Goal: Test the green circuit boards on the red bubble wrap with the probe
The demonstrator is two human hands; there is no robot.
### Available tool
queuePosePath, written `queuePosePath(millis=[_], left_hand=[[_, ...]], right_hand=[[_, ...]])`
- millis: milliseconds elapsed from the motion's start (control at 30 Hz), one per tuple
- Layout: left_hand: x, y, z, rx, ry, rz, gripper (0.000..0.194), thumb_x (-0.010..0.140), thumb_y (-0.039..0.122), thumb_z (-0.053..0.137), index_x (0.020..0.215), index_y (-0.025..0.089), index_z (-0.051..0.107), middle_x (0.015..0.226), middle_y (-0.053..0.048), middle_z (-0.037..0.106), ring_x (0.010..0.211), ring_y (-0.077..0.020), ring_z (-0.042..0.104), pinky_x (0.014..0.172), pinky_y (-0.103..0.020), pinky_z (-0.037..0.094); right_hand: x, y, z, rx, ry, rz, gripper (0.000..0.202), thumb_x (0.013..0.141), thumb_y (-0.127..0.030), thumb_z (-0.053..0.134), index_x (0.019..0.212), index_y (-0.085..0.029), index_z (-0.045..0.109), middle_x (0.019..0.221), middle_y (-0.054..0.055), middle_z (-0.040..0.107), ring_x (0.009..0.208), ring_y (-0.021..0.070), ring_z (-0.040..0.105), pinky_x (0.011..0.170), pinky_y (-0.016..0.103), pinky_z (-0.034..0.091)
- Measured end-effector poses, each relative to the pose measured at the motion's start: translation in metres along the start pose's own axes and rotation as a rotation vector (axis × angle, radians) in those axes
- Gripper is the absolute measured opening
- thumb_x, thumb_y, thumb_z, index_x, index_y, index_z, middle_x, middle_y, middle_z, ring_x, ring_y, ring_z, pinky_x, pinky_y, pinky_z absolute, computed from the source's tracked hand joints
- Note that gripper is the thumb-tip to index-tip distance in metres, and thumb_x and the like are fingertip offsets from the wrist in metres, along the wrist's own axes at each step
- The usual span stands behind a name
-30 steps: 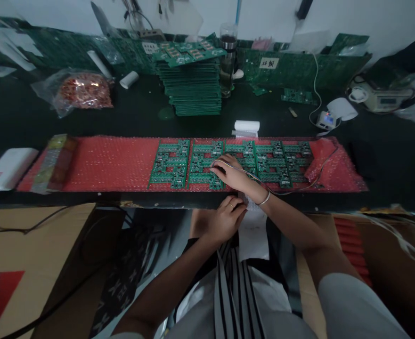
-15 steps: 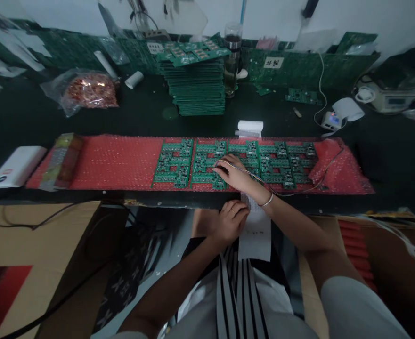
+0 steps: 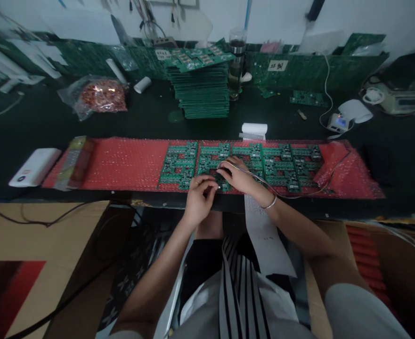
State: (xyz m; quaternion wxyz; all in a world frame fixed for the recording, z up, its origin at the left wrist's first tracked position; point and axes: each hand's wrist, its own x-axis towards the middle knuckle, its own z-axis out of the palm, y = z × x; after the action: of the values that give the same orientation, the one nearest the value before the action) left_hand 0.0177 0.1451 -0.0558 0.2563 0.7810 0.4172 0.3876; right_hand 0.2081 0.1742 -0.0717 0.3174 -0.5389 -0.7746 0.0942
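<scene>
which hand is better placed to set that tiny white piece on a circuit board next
Left, probably: the left hand has the tiny white piece at its fingertips, close to the circuit board. The right hand seems occupied, holding thin wires over that board.

A plain whitish wall (image 3: 278, 28) stands behind a long table with dark green flat top (image 3: 140, 117). Along the table's back side runs a low upright green panel (image 3: 320, 70). The light is dim and slightly bluish.

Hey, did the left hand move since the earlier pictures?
Yes. The left hand moved forward and left, now reaching over the near edge of the red bubble wrap.
</scene>
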Motion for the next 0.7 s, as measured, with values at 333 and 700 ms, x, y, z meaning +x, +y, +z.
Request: queuePosePath(millis=[333,700], left_hand=[[0.020,-0.014,0.007,0.176,-0.155,0.004,0.010,0.085,0.015,0.062,0.083,0.020,0.071,0.109,-0.006,0.064,0.110,-0.0255,0.054,0.100,-0.045,0.044],[0.008,-0.005,0.010,0.319,-0.047,0.114,0.014,0.092,0.019,0.059,0.101,0.019,0.069,0.110,-0.008,0.068,0.106,-0.0267,0.056,0.091,-0.043,0.047]], right_hand=[[0.000,-0.002,-0.001,-0.015,-0.004,-0.021,0.018,0.099,-0.032,0.051,0.095,-0.021,0.064,0.096,0.007,0.067,0.097,0.0240,0.055,0.092,0.042,0.044],[-0.001,-0.002,0.002,-0.022,0.051,-0.019,0.015,0.097,-0.032,0.054,0.096,-0.021,0.065,0.095,0.008,0.068,0.096,0.0244,0.058,0.090,0.042,0.046]])
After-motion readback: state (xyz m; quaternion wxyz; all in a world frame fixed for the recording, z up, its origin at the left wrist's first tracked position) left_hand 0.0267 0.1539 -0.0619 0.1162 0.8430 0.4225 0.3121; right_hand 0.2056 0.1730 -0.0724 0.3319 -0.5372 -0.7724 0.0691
